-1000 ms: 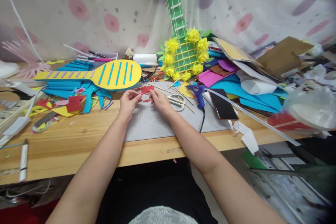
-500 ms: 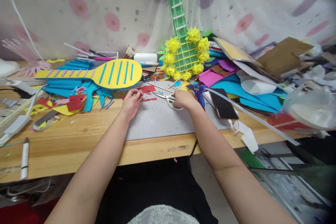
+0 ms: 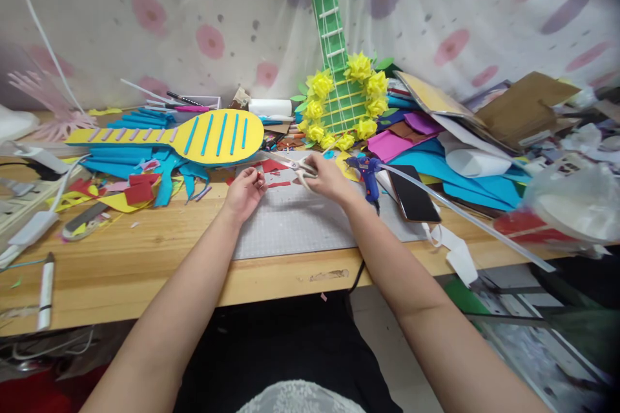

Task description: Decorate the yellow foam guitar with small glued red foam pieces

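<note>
The table (image 3: 169,239) bears the grey mat (image 3: 300,226), probably there to protect it. Over the mat's far half, the right hand (image 3: 327,177) curls round the handles of the scissors (image 3: 290,162), seemingly to aim the blades. Over its left edge, the left hand (image 3: 245,192) presses fingertips together; any tiny piece there is indistinct. Red paper (image 3: 275,165) lies on its far side.

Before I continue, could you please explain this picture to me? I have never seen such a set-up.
There is no machine here: a person works bare-handed, and a camera worn on the head looks forward and down. The right hand holds scissors. The left hand is curled in a pinch; I cannot tell whether it holds something small. Below is a grey cutting mat with red paper scraps, on a wooden table. To the right lie a blue glue gun and a smartphone; behind stands a green model guitar with yellow flowers.
</note>
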Motion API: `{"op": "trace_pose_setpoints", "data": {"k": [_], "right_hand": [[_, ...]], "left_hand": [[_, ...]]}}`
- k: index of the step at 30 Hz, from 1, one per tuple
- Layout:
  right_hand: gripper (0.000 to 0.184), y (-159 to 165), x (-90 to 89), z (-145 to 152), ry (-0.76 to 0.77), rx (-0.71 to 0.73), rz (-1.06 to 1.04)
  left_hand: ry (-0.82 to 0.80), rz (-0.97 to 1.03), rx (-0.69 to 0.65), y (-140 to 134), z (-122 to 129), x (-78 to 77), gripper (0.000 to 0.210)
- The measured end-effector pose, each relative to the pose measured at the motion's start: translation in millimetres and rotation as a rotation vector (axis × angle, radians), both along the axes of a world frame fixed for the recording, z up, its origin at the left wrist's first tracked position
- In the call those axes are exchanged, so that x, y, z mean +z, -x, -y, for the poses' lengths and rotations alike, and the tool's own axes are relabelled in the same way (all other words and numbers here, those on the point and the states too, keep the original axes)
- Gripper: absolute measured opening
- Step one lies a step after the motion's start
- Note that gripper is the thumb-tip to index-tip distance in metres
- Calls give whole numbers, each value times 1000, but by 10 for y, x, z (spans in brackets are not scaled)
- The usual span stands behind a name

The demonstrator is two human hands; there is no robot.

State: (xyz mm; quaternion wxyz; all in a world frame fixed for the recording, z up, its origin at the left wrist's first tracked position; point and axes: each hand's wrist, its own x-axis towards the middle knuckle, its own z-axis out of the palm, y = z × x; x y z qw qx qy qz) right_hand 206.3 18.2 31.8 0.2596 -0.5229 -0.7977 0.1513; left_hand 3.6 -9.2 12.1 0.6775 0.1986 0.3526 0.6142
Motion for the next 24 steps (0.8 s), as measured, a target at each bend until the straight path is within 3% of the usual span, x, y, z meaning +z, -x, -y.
{"op": "trace_pose_setpoints", "data": {"k": [5, 24], "right_hand": [[39, 280, -121, 94, -103, 95, 146], [44, 240, -203, 154, -26, 77, 221]], "left_hand": [[-7, -12, 6, -12, 13, 25, 14], [-57, -22, 12, -54, -1, -18, 19]]}}
